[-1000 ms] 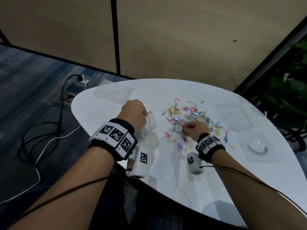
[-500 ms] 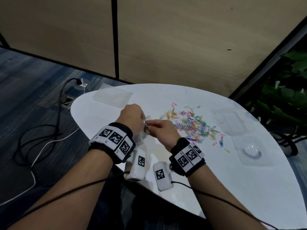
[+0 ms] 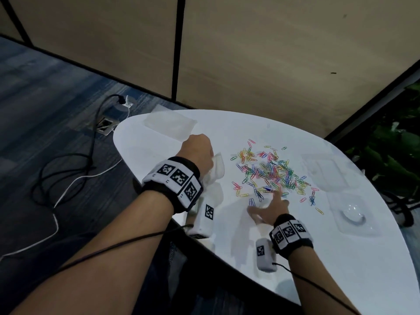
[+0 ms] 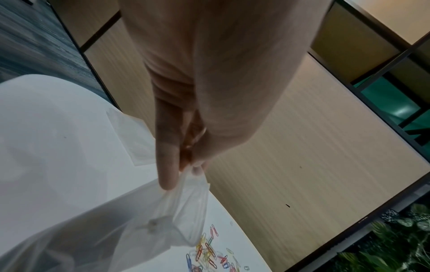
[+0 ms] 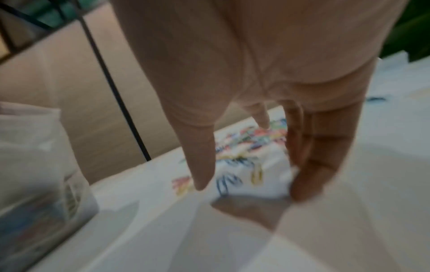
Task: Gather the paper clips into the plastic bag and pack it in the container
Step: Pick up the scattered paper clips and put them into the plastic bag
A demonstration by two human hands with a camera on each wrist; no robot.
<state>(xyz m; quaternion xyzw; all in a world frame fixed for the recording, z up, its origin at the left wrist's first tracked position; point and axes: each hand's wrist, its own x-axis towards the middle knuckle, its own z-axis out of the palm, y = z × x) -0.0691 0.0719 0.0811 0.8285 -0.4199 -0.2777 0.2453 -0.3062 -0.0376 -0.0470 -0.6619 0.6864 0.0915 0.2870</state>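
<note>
1. A clear, crumpled bag (image 3: 217, 169) is being pinched at its rim by the left hand (image 3: 197, 153), just left of the clips; a few clips are showing faintly inside.
2. Small clips (image 3: 270, 171) in pink, blue, yellow and green are lying scattered mid-table (image 3: 341, 264).
3. The right hand (image 3: 269, 209) is being held empty, fingers spread, at the pile's near edge.
4. A clear container (image 3: 351, 214) is sitting at the right, apart from the clips.

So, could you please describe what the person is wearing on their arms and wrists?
Both forearms are bare, with no sleeves. Each wrist carries a black band faced with white panels printed with black square codes, and a small white camera block bearing one such code. A thin black cable trails back along each arm.
</note>
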